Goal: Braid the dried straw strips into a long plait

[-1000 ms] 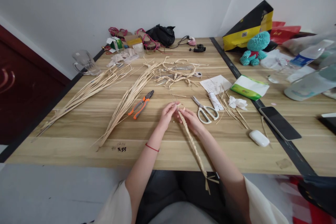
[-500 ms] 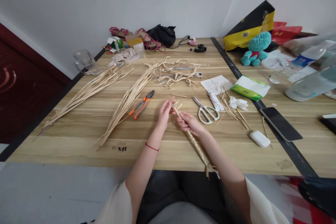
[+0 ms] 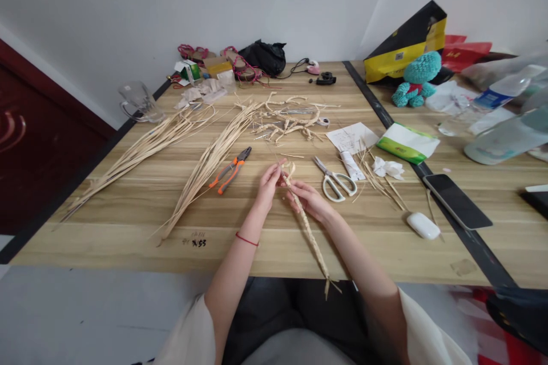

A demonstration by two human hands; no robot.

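The braid (image 3: 309,234) runs toward me from between my left hand (image 3: 269,181) and right hand (image 3: 309,201), its near end reaching past the near edge of the bench (image 3: 128,248). Left of my hands lie the pliers (image 3: 232,171), then two straw bundles (image 3: 209,165); right of my hands, the scissors (image 3: 329,173), then the phone (image 3: 458,201). Beyond, at the far middle, are other braids (image 3: 295,124) (the mug (image 3: 140,101) is far left, the doll (image 3: 422,68) far right).

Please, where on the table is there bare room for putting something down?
Bare wood lies between the right forearm and the white case. Another bare strip runs between the left straw bundle and the right straw bundle. The left hand, right hand and long braid occupy the front middle; braided pieces crowd the far middle, bottles the far right.
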